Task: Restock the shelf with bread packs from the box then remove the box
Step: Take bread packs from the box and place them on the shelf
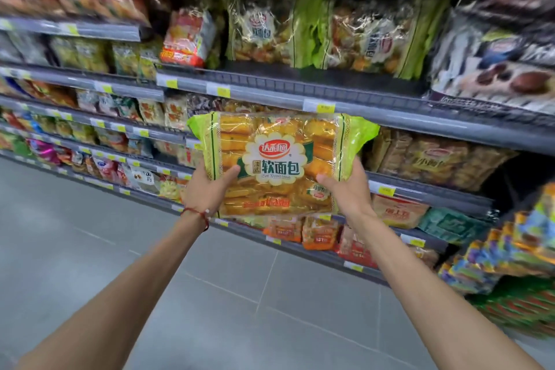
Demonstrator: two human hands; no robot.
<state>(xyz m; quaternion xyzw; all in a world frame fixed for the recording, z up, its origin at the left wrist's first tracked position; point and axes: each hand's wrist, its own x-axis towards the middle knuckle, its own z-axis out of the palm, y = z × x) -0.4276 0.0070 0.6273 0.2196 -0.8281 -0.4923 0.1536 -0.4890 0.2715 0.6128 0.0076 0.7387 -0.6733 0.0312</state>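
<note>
Head view: both hands hold bread pack before stocked shelf.

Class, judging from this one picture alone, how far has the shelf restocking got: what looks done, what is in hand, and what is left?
Done: matching green soft bread packs already stand on the upper shelf, though who put them there cannot be told. In hand: the left hand and right hand hold one bread pack up in front of the shelves, not yet placed. Left: shelving it and removing the box, which is out of view.
</note>
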